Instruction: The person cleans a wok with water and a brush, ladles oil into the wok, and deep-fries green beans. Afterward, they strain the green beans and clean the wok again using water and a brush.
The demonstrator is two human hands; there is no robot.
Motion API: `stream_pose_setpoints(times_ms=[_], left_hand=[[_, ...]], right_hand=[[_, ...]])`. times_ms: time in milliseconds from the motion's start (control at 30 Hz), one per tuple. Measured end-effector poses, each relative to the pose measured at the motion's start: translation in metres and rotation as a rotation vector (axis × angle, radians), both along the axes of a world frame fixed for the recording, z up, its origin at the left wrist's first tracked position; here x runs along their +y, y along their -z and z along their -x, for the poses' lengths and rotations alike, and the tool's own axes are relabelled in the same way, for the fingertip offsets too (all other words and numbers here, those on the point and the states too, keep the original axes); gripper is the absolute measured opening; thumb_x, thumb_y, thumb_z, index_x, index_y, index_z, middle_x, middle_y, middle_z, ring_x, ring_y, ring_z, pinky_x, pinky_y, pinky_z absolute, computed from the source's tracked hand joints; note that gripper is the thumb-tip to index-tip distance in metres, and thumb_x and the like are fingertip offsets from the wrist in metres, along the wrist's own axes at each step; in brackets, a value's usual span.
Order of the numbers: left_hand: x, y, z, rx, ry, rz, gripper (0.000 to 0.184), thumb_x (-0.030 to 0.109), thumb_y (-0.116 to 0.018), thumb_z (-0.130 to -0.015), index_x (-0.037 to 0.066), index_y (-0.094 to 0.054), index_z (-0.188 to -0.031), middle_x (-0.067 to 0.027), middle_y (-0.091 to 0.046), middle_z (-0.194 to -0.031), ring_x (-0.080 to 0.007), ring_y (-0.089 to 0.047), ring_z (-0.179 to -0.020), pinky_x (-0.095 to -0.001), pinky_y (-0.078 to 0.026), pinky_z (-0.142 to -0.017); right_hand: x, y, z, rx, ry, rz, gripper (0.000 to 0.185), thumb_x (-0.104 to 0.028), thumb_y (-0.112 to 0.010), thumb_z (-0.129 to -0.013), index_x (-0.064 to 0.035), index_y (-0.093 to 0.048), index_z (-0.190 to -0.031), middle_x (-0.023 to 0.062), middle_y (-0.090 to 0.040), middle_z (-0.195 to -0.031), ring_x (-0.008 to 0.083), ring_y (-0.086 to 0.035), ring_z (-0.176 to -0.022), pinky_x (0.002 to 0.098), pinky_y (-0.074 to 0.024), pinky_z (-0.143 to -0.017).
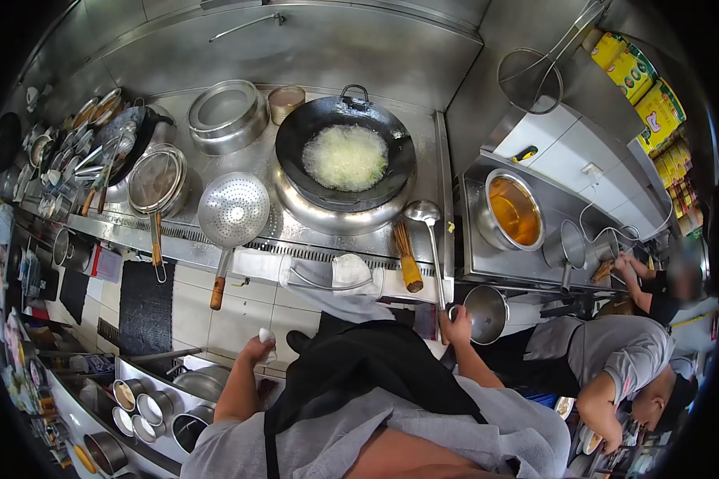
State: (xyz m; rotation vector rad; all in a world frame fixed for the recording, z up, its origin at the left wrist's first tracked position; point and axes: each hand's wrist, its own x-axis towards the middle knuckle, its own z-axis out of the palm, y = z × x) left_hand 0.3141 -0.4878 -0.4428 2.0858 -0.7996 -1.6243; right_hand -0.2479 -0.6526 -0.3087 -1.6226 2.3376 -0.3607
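Observation:
My left hand [257, 350] is closed around a small white cloth [267, 338], low in front of the stove and left of my apron. My right hand [458, 327] grips the end of a long-handled ladle [434, 251]; its bowl rests on the stove's right side. A black wok [294, 160] sits on the burner, with pale food [346, 158] bubbling inside. Left of the wok lies a perforated strainer [233, 209] with a wooden handle. A bamboo wok brush [408, 259] lies beside the ladle, and a white towel [351, 271] hangs at the front edge.
A metal pot [228, 117] and wire strainers [155, 180] stand on the left. To the right is a basin of amber liquid [514, 209]; a smaller pan [485, 314] is near my right hand. Two people work at right, one bending [615, 359]. Several containers [144, 407] sit lower left.

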Motion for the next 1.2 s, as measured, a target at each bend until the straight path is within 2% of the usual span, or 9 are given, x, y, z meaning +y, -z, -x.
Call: stream_pose_setpoints(times_ms=[100,200,300,367,533,600,667,733,1200], left_hand=[[0.016,0.001,-0.005,0.006,-0.01,-0.151,0.036,0.035,-0.07,-0.084,0.004,-0.068,-0.103,-0.01,-0.07,-0.091,-0.0217,-0.067,-0.081,-0.0371,-0.053,-0.074],[0.041,0.018,-0.019,-0.026,-0.008,-0.304,0.031,0.035,-0.068,-0.086,0.007,-0.068,-0.097,-0.009,-0.069,-0.082,-0.0227,-0.066,-0.069,-0.0388,-0.054,-0.061],[0.058,0.02,-0.027,0.063,-0.132,-0.373,0.028,0.037,-0.066,-0.086,0.01,-0.066,-0.089,-0.0095,-0.064,-0.071,-0.0227,-0.059,-0.048,-0.0396,-0.045,-0.034],[0.065,0.017,-0.031,0.054,-0.151,-0.371,0.029,0.038,-0.066,-0.085,0.01,-0.067,-0.089,-0.0097,-0.064,-0.071,-0.0228,-0.059,-0.049,-0.0399,-0.046,-0.035],[0.062,0.025,-0.029,-0.021,-0.177,-0.38,0.03,0.04,-0.068,-0.085,0.01,-0.067,-0.09,-0.0092,-0.065,-0.073,-0.0229,-0.061,-0.051,-0.0406,-0.048,-0.038],[0.041,0.016,-0.021,-0.041,0.012,-0.361,0.032,0.04,-0.069,-0.084,0.009,-0.067,-0.092,-0.0089,-0.066,-0.076,-0.0236,-0.063,-0.057,-0.042,-0.05,-0.041],[0.022,0.001,-0.018,-0.083,0.086,-0.283,0.035,0.041,-0.07,-0.083,0.008,-0.067,-0.095,-0.0088,-0.067,-0.079,-0.0242,-0.065,-0.061,-0.0421,-0.051,-0.043],[0.006,-0.004,-0.015,-0.008,-0.048,-0.305,0.035,0.041,-0.069,-0.084,0.008,-0.069,-0.096,-0.0084,-0.068,-0.083,-0.022,-0.065,-0.068,-0.0395,-0.052,-0.056],[0.029,0.064,-0.023,0.154,-0.124,-0.149,0.036,0.043,-0.07,-0.083,0.01,-0.068,-0.098,-0.0059,-0.067,-0.082,-0.0206,-0.065,-0.067,-0.0391,-0.052,-0.054]], right_hand=[[0.011,0.039,0.028,-0.388,-0.119,-0.364,0.046,-0.026,-0.067,-0.078,-0.0033,-0.054,-0.114,0.0243,-0.065,-0.098,0.0451,-0.064,-0.09,0.0516,-0.051,-0.076],[0.003,0.054,0.018,-0.206,-0.026,-0.266,0.045,-0.023,-0.068,-0.076,-0.0025,-0.051,-0.112,0.0245,-0.065,-0.099,0.0455,-0.063,-0.095,0.0501,-0.0496,-0.085],[0.007,0.04,0.007,-0.557,-0.009,-0.102,0.025,-0.01,-0.063,-0.076,-0.0019,-0.053,-0.097,0.013,-0.061,-0.077,0.0279,-0.063,-0.066,0.0405,-0.0517,-0.06],[0.026,-0.002,-0.01,-0.962,0.133,-0.193,0.023,-0.002,-0.062,-0.076,-0.0056,-0.053,-0.097,0.005,-0.054,-0.07,0.014,-0.054,-0.051,0.0271,-0.0432,-0.043],[0.014,-0.038,-0.016,-1.117,-0.12,-0.135,0.039,-0.002,-0.062,-0.086,-0.0096,-0.043,-0.119,0.0061,-0.054,-0.078,0.0154,-0.058,-0.059,0.03,-0.0474,-0.05],[-0.023,-0.081,-0.013,-0.351,-0.399,0.078,0.058,-0.005,-0.058,-0.088,-0.0161,-0.036,-0.14,0.0099,-0.06,-0.076,0.0214,-0.06,-0.059,0.0383,-0.0498,-0.057],[-0.058,-0.155,-0.018,-0.031,-0.493,-0.147,0.085,-0.008,-0.06,-0.082,-0.0293,-0.017,-0.153,0.0214,-0.065,-0.077,0.0425,-0.064,-0.072,0.0523,-0.0505,-0.066],[-0.079,-0.199,-0.026,0.292,-0.629,-0.159,0.085,-0.009,-0.055,-0.083,-0.0345,-0.015,-0.153,0.0224,-0.067,-0.09,0.0416,-0.065,-0.076,0.0537,-0.0519,-0.072],[-0.166,-0.144,-0.171,0.288,-0.574,-0.342,0.092,-0.003,-0.05,-0.085,-0.0383,0.0,-0.154,0.0251,-0.067,-0.107,0.0403,-0.067,-0.097,0.0497,-0.0521,-0.087]])
